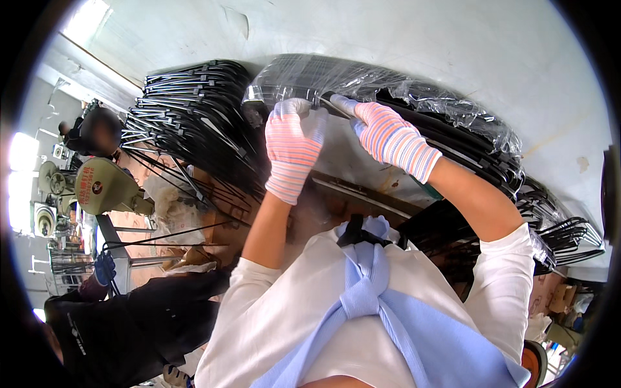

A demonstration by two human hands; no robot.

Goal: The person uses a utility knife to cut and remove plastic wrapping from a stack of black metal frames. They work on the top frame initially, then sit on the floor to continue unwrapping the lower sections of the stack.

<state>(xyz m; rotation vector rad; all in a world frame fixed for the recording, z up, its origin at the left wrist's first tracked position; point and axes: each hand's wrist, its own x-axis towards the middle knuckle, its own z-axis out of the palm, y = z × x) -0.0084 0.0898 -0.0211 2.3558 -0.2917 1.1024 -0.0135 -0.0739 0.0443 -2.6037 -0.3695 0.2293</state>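
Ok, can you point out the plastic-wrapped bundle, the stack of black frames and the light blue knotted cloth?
Plastic-wrapped bundle (424, 99): head view, on its clear wrap.
Stack of black frames (200, 116): head view, mid-stack bars.
Light blue knotted cloth (362, 301): head view, the knot.

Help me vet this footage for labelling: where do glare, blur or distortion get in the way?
Head view: the window at far left is blown out, and the clear plastic wrap glints; same head view: the left hand looks hazy along its right edge, while the right hand reads more crisply; head view again: fisheye distortion grows toward the blackened rim.
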